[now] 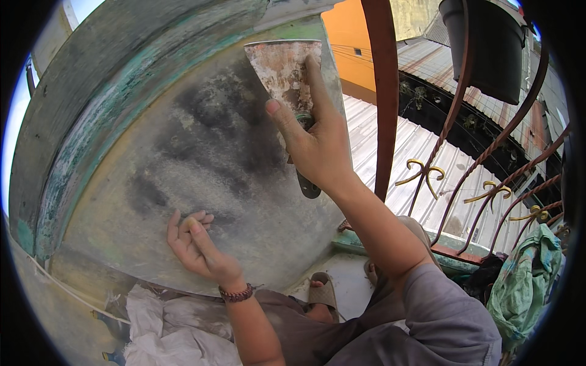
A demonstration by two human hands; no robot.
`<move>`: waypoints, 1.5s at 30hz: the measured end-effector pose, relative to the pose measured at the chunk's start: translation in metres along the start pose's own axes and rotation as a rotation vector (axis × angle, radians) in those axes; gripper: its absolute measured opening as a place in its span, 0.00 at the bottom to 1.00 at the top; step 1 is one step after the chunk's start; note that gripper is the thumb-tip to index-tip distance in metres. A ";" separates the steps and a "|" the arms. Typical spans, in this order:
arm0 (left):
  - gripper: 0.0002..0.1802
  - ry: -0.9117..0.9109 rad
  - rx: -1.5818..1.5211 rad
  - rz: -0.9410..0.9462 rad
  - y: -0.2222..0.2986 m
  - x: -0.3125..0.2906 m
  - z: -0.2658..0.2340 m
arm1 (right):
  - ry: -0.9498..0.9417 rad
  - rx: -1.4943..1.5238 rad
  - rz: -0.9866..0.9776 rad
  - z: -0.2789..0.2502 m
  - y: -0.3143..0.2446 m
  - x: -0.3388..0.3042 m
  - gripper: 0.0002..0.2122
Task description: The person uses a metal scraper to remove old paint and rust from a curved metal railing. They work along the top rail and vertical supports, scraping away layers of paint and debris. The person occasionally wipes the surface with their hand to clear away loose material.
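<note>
1 R hand (316,145) gripping 1 scraper (282,68), 1 L hand (206,251), fingers half-curled, nr 1 stained wall (177,158)

A brown metal railing (386,91) with curved bars lines the pale floor's (356,294) edge; beyond, daylight brightens white corrugated roofing (373,137) and an orange wall (348,49).

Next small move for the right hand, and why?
Probably shift the scraper left, over the dark patch: the right hand grips it with index finger along the blade, which shows at the patch's upper right; whether the blade touches the grey surface is unclear.
</note>
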State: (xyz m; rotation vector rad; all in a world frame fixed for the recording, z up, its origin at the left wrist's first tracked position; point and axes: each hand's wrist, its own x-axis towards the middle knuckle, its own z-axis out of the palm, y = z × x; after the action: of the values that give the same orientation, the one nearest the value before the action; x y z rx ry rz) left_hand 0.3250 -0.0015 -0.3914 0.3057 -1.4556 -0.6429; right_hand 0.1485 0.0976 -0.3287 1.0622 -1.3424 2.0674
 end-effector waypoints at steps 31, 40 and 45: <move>0.21 -0.061 0.227 0.034 -0.012 -0.008 0.003 | -0.042 -0.142 -0.294 0.007 0.046 0.021 0.33; 0.18 -0.041 0.493 0.286 -0.029 -0.017 0.002 | -0.236 -0.052 -0.100 -0.002 0.046 -0.023 0.35; 0.18 -0.038 0.625 0.374 -0.029 -0.015 0.002 | -0.313 0.051 0.014 -0.017 0.053 -0.051 0.36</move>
State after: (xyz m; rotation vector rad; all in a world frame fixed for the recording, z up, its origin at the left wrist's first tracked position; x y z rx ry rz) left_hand 0.3165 -0.0156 -0.4198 0.4876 -1.6719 0.1221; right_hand 0.1352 0.0926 -0.4033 1.4498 -1.4504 2.0150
